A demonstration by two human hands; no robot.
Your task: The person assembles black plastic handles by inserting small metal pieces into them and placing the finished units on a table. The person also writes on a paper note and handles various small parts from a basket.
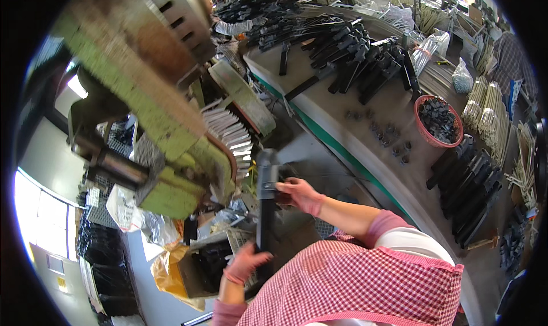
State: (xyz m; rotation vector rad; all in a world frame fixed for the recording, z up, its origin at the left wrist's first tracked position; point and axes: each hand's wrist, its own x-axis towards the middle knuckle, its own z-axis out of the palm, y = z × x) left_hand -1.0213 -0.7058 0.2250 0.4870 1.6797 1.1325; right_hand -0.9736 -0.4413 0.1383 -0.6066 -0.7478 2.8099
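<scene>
A long, narrow black part (265,220) with a greyish, rounded upper end stands roughly upright in front of me. My right hand (301,195) is closed on its upper section from the right side. Close by the part's lower end is my left hand (245,263), slightly blurred, with thumb and fingers apart; whether it touches the part is hard to see. Just beyond the part stands a worn green machine (177,195). Below, next to my left hand, an open box (191,272) has dark parts in it.
A long grey table (337,118) with a green edge curves along my right. It bears heaps of black parts (365,55), a pink basket (420,123) of small dark pieces and bundles of pale rods (490,106). Yellow-brown wrapping (171,272) hangs beside the box.
</scene>
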